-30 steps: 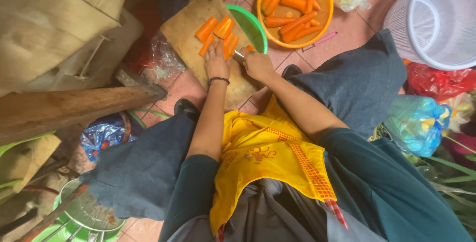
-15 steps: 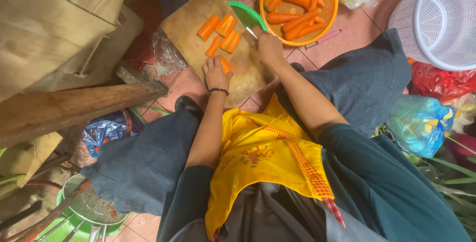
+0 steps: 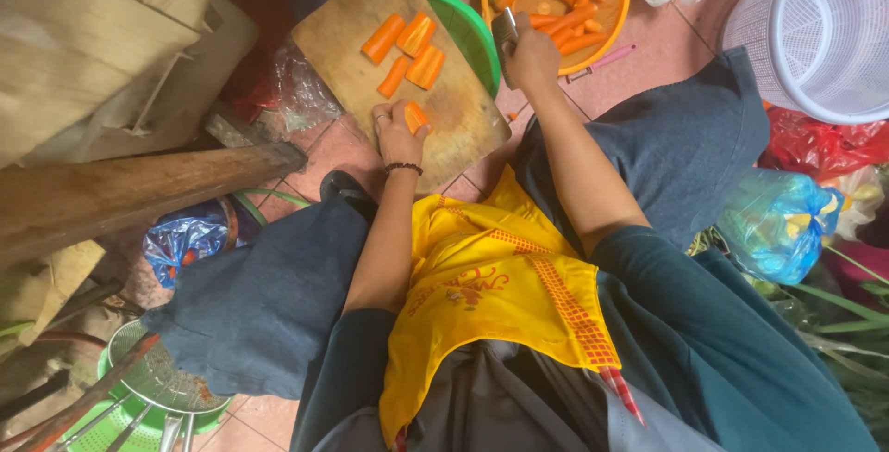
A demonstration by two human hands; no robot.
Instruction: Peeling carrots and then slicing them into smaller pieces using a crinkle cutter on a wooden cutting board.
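Reddish floor tiles (image 3: 648, 54) carry everything in this downward view, with the person seated low and their knees spread wide in blue-grey trousers. At far left lie pale wooden boards (image 3: 83, 35) and a dark wooden beam (image 3: 139, 193), below them a crumpled blue plastic bag (image 3: 185, 239) and, at the bottom corner, a green basket holding a wire strainer (image 3: 153, 382). Further right a worn wooden cutting board (image 3: 370, 72) lies on the tiles, with several short carrot pieces (image 3: 407, 49) grouped on its upper half. The left hand (image 3: 400, 132) rests at the board's near edge, fingers curled down onto one carrot chunk (image 3: 416, 116) and pinning it to the wood — a dark bracelet sits at the wrist. Just beside the board's right edge shows the rim of a green bowl (image 3: 477, 26). The right hand (image 3: 532, 58) is lifted beyond that, closed in a fist around the handle of a knife (image 3: 505, 31), whose blade points up toward an orange bowl (image 3: 616, 3) filled with long carrot sticks. A yellow apron (image 3: 491, 295) covers the lap below. Farther right stand a white openwork basket (image 3: 815, 35), a red bag (image 3: 815, 146) and a light blue bag (image 3: 773, 225) — green leaves crowd the right edge.
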